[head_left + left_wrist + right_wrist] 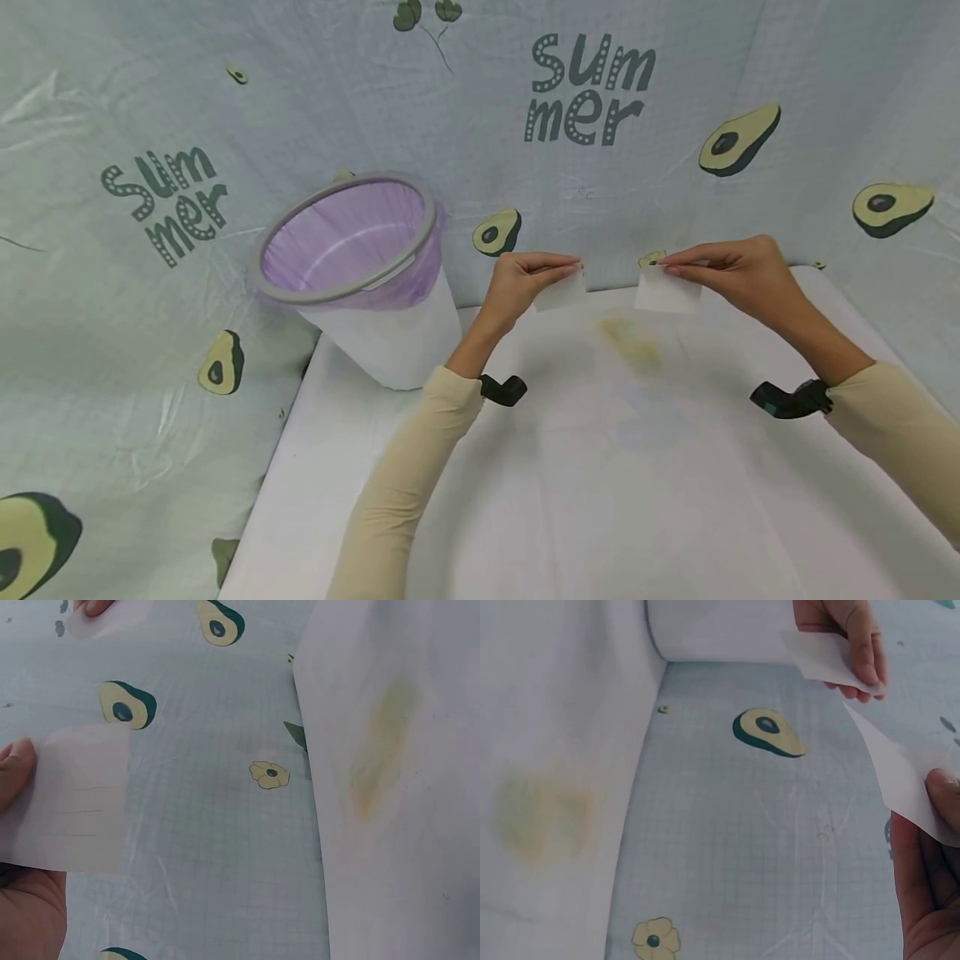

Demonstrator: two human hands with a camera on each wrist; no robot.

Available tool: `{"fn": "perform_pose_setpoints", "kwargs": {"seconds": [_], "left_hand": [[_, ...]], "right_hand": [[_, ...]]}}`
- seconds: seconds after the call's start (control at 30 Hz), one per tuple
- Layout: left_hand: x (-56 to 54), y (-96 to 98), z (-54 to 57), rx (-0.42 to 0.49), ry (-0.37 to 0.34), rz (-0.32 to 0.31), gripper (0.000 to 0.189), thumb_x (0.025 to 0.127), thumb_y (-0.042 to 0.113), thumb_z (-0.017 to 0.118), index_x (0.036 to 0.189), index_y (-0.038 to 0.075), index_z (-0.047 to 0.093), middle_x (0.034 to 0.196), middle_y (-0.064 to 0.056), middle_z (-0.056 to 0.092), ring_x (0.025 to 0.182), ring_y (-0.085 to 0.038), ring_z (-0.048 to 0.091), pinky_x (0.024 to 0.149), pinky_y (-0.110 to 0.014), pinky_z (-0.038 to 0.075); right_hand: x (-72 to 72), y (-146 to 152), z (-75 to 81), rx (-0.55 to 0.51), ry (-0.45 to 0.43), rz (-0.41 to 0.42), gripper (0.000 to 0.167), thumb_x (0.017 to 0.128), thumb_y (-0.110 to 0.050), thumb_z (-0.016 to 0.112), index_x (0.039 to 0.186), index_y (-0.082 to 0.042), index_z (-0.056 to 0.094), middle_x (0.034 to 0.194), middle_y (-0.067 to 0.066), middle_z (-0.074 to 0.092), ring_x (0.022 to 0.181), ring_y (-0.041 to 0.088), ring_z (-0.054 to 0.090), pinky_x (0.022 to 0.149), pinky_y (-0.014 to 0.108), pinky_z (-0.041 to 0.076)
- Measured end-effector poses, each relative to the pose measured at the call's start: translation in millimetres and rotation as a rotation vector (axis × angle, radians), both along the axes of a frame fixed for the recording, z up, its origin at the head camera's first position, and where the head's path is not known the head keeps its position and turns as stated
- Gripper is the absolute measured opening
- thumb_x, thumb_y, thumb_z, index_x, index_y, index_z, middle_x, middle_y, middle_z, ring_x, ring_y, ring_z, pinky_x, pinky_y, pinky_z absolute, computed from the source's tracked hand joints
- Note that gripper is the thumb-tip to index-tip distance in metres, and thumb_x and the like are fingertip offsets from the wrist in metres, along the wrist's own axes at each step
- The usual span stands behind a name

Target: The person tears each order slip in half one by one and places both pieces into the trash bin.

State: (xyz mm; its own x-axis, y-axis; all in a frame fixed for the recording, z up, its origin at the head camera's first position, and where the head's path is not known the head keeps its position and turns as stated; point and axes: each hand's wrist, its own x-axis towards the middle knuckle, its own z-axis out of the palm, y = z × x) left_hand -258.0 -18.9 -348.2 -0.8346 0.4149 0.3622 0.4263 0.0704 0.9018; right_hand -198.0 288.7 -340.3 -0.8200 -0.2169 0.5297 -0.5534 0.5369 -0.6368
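My left hand (517, 287) pinches a small white piece of paper (561, 293) along its upper edge, between thumb and fingers. To the right, my right hand (750, 275) pinches a second white piece of paper (669, 292) by its top edge. The two pieces hang apart from each other above the far part of the table. Several thin dark lines run across the left paper (82, 802) in the left wrist view. Seen from the right wrist, the right paper (900, 776) is slightly bent, and any markings on it cannot be made out.
A white bin (390, 346) with a purple liner (345, 233) and grey rim stands at the table's left, beside the left hand. A blurred yellow-green stain (630, 343) marks the white table cover (600, 500). Behind hangs an avocado-print sheet (360, 100).
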Motion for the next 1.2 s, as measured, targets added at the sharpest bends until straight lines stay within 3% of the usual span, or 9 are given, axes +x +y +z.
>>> {"fn": "perform_pose_setpoints", "kwargs": {"seconds": [0.2, 0.43, 0.67, 1.0, 1.2], "left_hand": [[1.9, -10.1, 9.7, -0.037, -0.011, 0.038, 0.019, 0.092, 0.009, 0.076, 0.11, 0.004, 0.08, 0.111, -0.009, 0.076, 0.107, -0.016, 0.071, 0.093, -0.031, 0.056], [3.3, -24.8, 19.3, -0.052, 0.012, 0.064, 0.019, 0.092, 0.011, 0.076, 0.109, 0.004, 0.08, 0.111, -0.01, 0.076, 0.105, -0.017, 0.072, 0.092, -0.031, 0.056], [4.9, -36.6, 28.4, -0.092, 0.024, 0.045, 0.019, 0.093, 0.015, 0.076, 0.11, 0.007, 0.08, 0.111, -0.005, 0.077, 0.108, -0.014, 0.069, 0.094, -0.032, 0.055], [6.6, -47.5, 39.0, -0.136, 0.012, 0.022, 0.019, 0.092, 0.01, 0.076, 0.11, 0.005, 0.08, 0.11, -0.007, 0.077, 0.108, -0.016, 0.07, 0.094, -0.031, 0.055], [8.0, -51.7, 40.7, -0.142, 0.005, 0.002, 0.018, 0.092, 0.003, 0.075, 0.109, -0.001, 0.078, 0.11, -0.013, 0.076, 0.108, -0.02, 0.072, 0.093, -0.031, 0.056]], "right_hand": [[-1.0, -7, 3.2, -0.038, -0.012, 0.032, 0.021, 0.087, 0.0, 0.078, 0.106, -0.01, 0.082, 0.101, -0.021, 0.075, 0.084, -0.005, 0.068, 0.059, 0.014, 0.042], [-4.4, -13, 5.3, -0.031, 0.014, 0.043, 0.022, 0.088, -0.003, 0.079, 0.107, -0.015, 0.083, 0.1, -0.022, 0.075, 0.072, 0.001, 0.061, 0.056, 0.016, 0.039], [-8.2, -22, 6.7, -0.025, 0.02, 0.03, 0.024, 0.087, -0.004, 0.081, 0.107, -0.016, 0.083, 0.095, -0.025, 0.074, 0.057, 0.008, 0.046, 0.05, 0.023, 0.032], [-11.1, -30, 11.8, -0.035, 0.015, 0.068, 0.022, 0.087, -0.004, 0.08, 0.106, -0.015, 0.083, 0.096, -0.023, 0.075, 0.059, 0.008, 0.051, 0.052, 0.021, 0.038], [-13.9, -38, 17.8, -0.018, 0.014, 0.079, 0.019, 0.089, -0.008, 0.079, 0.105, -0.017, 0.083, 0.094, -0.008, 0.078, 0.058, 0.009, 0.057, 0.054, 0.018, 0.045]]}}
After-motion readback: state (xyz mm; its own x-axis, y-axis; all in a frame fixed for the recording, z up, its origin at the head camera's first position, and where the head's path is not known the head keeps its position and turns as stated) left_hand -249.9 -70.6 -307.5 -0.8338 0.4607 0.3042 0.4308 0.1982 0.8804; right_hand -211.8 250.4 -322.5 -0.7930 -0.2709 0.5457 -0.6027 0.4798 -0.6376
